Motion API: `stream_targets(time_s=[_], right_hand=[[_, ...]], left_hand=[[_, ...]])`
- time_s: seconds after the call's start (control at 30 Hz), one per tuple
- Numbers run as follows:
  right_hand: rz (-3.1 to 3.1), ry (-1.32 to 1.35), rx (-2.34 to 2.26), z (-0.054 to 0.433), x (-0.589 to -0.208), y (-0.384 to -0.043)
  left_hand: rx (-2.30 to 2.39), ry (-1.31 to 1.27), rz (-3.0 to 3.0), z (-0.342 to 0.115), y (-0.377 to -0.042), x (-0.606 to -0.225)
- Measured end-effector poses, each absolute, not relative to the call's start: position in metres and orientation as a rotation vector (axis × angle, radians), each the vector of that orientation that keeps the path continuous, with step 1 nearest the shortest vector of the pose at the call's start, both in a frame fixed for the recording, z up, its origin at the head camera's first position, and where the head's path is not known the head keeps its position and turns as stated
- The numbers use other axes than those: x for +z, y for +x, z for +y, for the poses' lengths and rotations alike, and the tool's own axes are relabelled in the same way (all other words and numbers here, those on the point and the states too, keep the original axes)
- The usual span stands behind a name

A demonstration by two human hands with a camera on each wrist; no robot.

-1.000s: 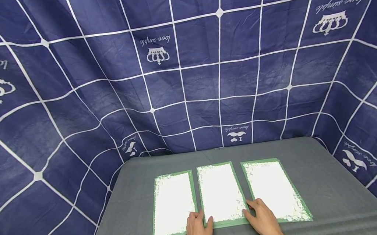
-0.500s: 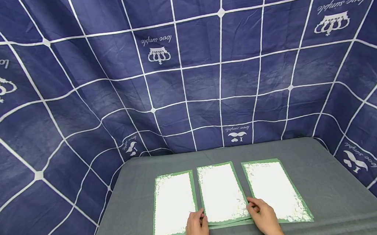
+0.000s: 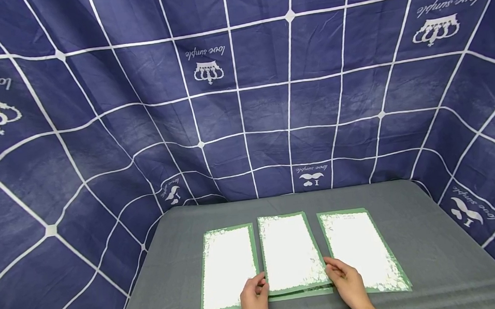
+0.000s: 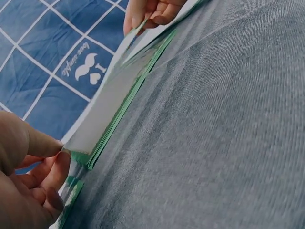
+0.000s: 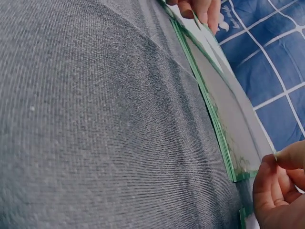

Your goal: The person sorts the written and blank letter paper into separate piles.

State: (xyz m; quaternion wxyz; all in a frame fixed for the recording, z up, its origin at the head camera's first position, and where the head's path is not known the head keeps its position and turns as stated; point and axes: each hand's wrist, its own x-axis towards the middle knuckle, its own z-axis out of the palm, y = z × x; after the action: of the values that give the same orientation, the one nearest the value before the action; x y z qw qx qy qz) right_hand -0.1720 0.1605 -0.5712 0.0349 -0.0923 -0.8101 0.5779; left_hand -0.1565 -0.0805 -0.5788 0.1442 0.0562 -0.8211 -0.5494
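The top sheet of green-bordered paper in the middle stack has its near edge raised off the sheets below. My left hand pinches its near left corner between thumb and index finger. At the near right corner, my right hand pinches the same sheet. Beneath it, the rest of the stack lies flat, its layered green edges visible in the left wrist view. In the right wrist view the lifted sheet slants above that stack. The sheet's far edge appears still down on the stack.
Similar green-bordered papers lie on either side: a left stack and a right stack. Everything rests on a grey cloth-covered table. A blue curtain with white grid lines hangs behind and at both sides.
Both hands have gone from resting at the middle stack's near corners to pinching its top sheet. The sheet's near edge has risen, exposing the sheets underneath.
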Motion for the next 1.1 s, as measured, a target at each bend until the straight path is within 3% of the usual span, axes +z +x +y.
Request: stream_targets(time_s=[0.53, 1.1], right_hand=[[-2.336, -0.246, 1.997, 0.146, -0.58, -0.169], [-2.326, 0.02, 2.037, 0.098, -0.578, -0.173]], left_hand=[[-1.659, 0.28, -2.314, -0.093, -0.149, -0.581], [-1.459, 0.456, -2.246, -0.133, -0.141, -0.582]])
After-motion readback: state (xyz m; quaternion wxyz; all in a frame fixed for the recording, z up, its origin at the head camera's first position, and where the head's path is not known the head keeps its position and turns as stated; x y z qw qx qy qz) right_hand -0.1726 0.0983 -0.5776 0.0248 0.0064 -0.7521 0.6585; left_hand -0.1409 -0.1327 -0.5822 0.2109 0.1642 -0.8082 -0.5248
